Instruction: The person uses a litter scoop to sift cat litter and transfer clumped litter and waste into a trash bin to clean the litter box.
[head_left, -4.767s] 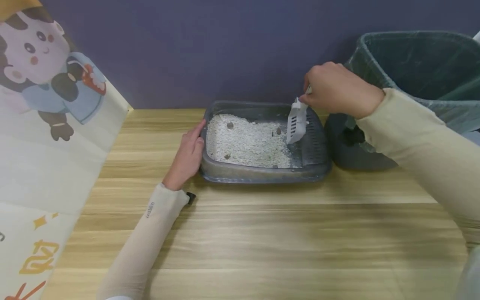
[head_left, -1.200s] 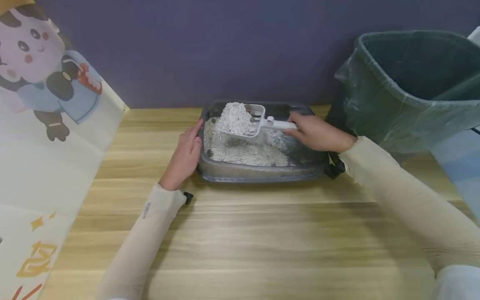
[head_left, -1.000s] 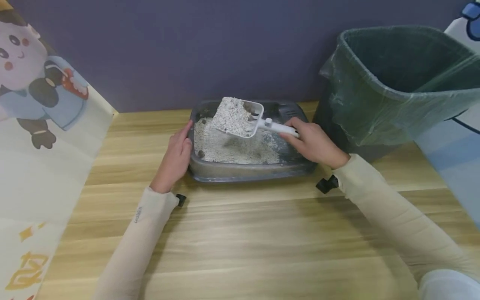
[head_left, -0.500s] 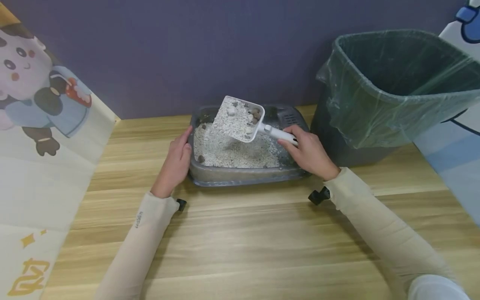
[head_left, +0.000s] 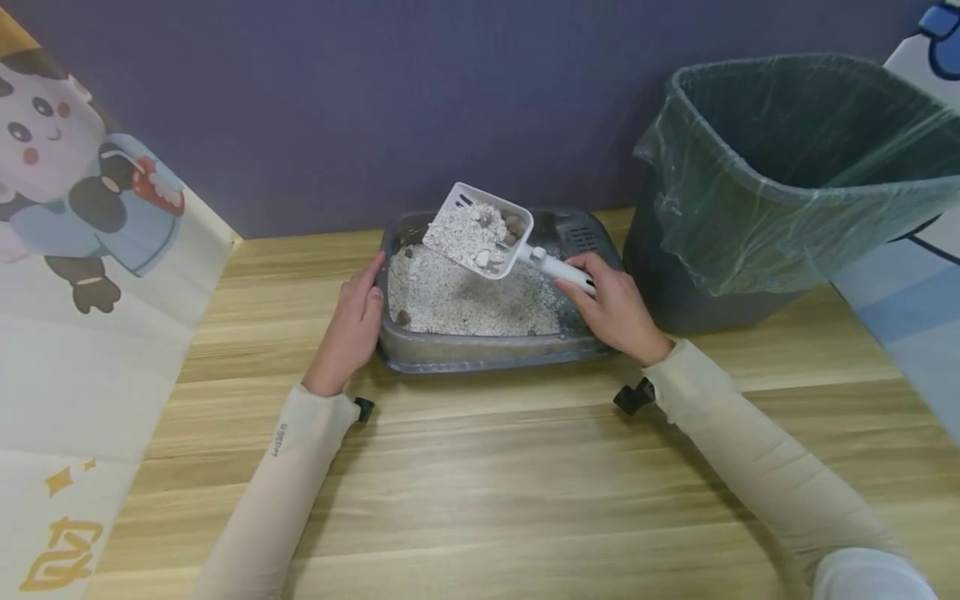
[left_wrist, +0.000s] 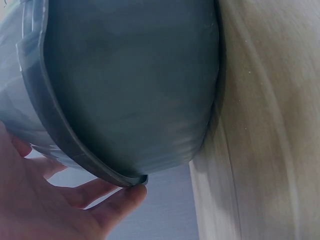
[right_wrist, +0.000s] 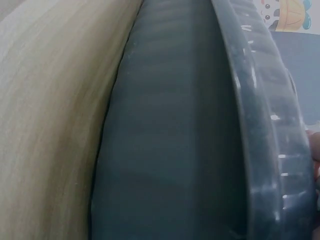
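Note:
A dark grey litter box (head_left: 480, 350) stands on the wood-grain surface, with pale granular litter (head_left: 480, 304) spread over its floor. My right hand (head_left: 618, 304) grips the handle of a white slotted litter scoop (head_left: 555, 265), held over the box. Pale litter and several brown lumps (head_left: 513, 227) lie in the scoop, and bare slots show at its far edge. Extended fingers of my left hand (head_left: 348, 321) rest against the box's left rim; in the left wrist view the fingertips (left_wrist: 135, 192) meet that rim. Dark clumps (head_left: 402, 317) sit in the litter at the left side.
A tall dark bin (head_left: 705, 283) lined with a clear plastic bag (head_left: 738, 225) stands right of the box. Behind both rises a dark purple-blue wall (head_left: 375, 108). A white panel with a cartoon figure (head_left: 97, 192) borders the left side.
Earlier the scoop pointed down at the box's right side; it then came up heaped with litter. The heap has since shrunk, exposing slots and brown lumps. The left hand stays at the rim.

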